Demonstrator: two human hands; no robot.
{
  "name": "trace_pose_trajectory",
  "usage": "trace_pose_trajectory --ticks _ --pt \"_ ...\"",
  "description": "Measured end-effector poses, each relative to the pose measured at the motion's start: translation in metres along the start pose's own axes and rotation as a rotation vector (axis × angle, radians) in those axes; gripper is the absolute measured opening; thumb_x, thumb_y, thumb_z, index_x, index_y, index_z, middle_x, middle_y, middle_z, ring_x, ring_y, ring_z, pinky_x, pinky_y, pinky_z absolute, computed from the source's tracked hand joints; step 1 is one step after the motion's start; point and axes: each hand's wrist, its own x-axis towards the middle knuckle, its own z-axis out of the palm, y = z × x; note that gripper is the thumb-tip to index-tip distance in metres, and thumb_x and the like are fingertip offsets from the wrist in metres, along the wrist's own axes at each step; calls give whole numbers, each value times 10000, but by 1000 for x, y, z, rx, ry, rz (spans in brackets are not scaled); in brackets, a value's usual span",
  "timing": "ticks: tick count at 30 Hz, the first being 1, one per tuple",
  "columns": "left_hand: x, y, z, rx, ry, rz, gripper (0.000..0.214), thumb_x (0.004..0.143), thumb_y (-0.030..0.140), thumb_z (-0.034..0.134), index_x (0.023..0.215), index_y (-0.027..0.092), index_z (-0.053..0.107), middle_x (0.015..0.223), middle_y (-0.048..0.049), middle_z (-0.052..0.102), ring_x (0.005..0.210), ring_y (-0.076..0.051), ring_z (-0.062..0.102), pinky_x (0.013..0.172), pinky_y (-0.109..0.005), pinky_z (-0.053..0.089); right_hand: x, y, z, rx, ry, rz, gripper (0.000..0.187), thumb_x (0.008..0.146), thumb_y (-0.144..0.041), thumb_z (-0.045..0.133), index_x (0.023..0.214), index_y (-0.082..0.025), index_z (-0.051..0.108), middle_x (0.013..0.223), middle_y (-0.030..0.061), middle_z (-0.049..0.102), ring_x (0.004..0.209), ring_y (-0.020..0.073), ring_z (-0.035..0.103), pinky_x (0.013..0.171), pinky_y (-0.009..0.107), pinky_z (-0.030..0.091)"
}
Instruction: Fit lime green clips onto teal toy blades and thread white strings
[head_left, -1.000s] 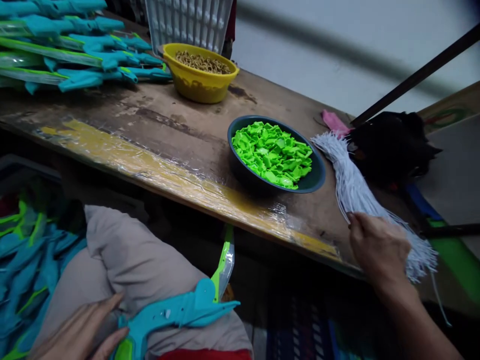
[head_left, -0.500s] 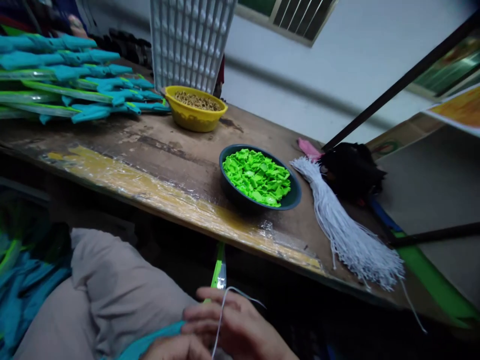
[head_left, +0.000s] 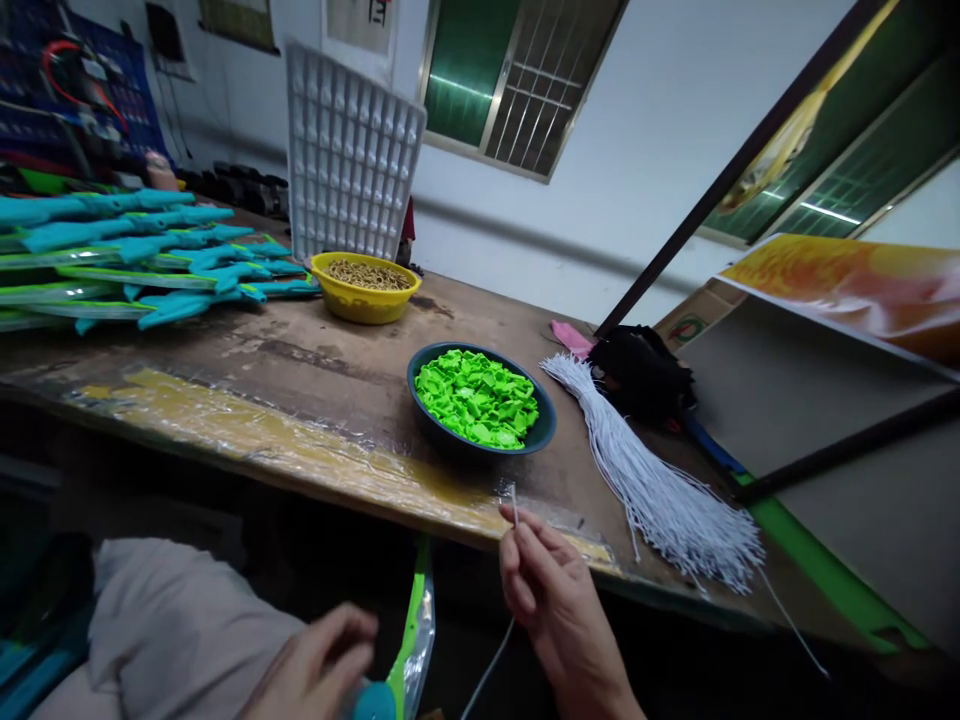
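Observation:
My right hand [head_left: 555, 600] pinches a thin white cord [head_left: 491, 665] between thumb and fingers. A short end sticks up above the fingertips, and the rest hangs down past the lower edge of the view. My left hand [head_left: 319, 660], blurred by motion, is low at the centre left with its fingers bent and apart, and I see nothing between them. Just right of it is a long green item with a clear plastic strip [head_left: 416, 630] and a rounded teal end [head_left: 375, 702]. It slants upward towards the table edge, and its lower part is out of view.
On the worn table [head_left: 300, 400] are a dark bowl [head_left: 549, 425] of bright green plastic pieces, a yellow bowl [head_left: 367, 310] of small brass-coloured parts and a bundle of white cords [head_left: 637, 470]. Teal-and-green items [head_left: 150, 260] are stacked at left. A grey ridged panel [head_left: 352, 150] stands behind.
My hands have moved apart: the right rose to the right, pinching the cord, while the left is at the lower left. The view has tilted up, showing more wall and windows.

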Motion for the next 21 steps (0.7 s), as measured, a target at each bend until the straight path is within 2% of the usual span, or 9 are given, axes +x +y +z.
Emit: trace_pose_trajectory --ticks 1,2,5,7,9,11,14,17,21 --pt "19 1 5 -74 106 -12 524 651 591 796 1008 224 686 1170 -92 689 1270 -342 524 1133 -424 350 -5 -2 0 -51 -60 -14 402 806 -471 848 1075 -198 729 674 -20 611 424 35 396 391 132 291" --pt "38 3 12 -130 138 -44 588 586 593 822 1000 206 665 1212 -122 668 1329 -363 472 1153 -428 321 -9 -4 0 -101 -112 -29 372 821 -481 830 1047 -202 735 693 2 640 447 53 442 413 146 330" --pt "80 4 48 -293 13 -190 632 527 664 799 863 166 605 962 -185 698 1107 -425 621 951 -515 481 -21 -5 -1 -271 -177 -26 333 835 -502 811 915 -185 746 713 19 648 521 76 482 494 173 386" --pt "87 4 71 -421 -86 -257 680 493 686 793 870 164 572 817 -144 684 868 -354 691 811 -480 532 -25 -5 -3 -387 -165 -36 346 840 -517 797 863 -175 750 688 8 619 558 89 490 542 186 406" --pt "78 5 85 -540 -149 -268 713 485 653 817 937 163 563 763 -76 665 718 -253 681 753 -416 542 -27 -6 -6 -507 -167 -94 329 864 -509 768 854 -180 757 726 17 633 641 126 559 615 207 460" --pt "57 7 88 -623 -188 -246 725 510 611 846 1010 168 566 754 -32 659 634 -195 653 690 -364 536 -27 -6 -7 -636 -206 -208 267 908 -457 721 864 -197 758 784 26 661 721 158 619 672 215 497" --pt "21 16 78 -700 -218 -161 741 553 573 888 1092 169 581 784 -30 680 571 -176 630 573 -311 491 -27 -6 -4 -806 -269 -397 169 963 -340 646 879 -223 734 795 8 674 718 143 644 663 187 497" --pt "-6 34 66 -736 -217 -24 666 684 528 865 1183 166 611 787 -27 678 587 -146 620 584 -267 458 -28 -5 7 -911 -315 -552 146 987 -247 599 865 -225 676 757 -22 643 656 106 617 607 156 470" --pt "-22 61 58 -790 -153 37 507 792 605 758 1051 173 707 783 -33 669 663 -135 598 652 -250 459 -31 -3 26 -968 -334 -741 148 991 -146 544 867 -209 594 792 -20 578 658 89 586 611 160 468"
